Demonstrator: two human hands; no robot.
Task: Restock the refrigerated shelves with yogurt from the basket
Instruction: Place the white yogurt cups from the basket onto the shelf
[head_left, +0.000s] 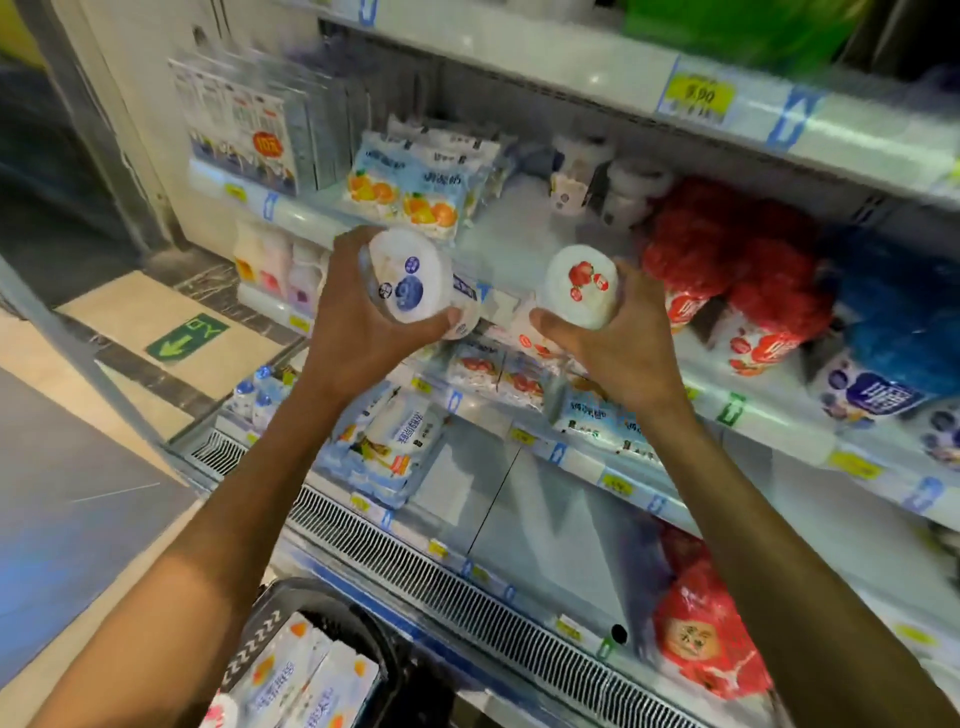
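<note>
My left hand (358, 317) grips a white yogurt cup with a blueberry lid (410, 278), held up in front of the refrigerated shelves. My right hand (618, 332) grips a white yogurt cup with a strawberry lid (581, 291) at about the same height. Both lids face the camera. Behind the cups lies a bare stretch of shelf (498, 244), with several white cups (613, 182) standing at its back. At the bottom edge, the black basket (332, 608) holds yogurt packs with orange print (306, 680).
Orange-print yogurt bags (410, 192) lie left on the same shelf, red-netted packs (727, 260) and blue-netted packs (893, 322) to the right. Lower shelves hold more bags (389, 447) and a red pack (701, 639). A vent grille (467, 597) runs along the cooler's front. The tiled floor (130, 322) lies left.
</note>
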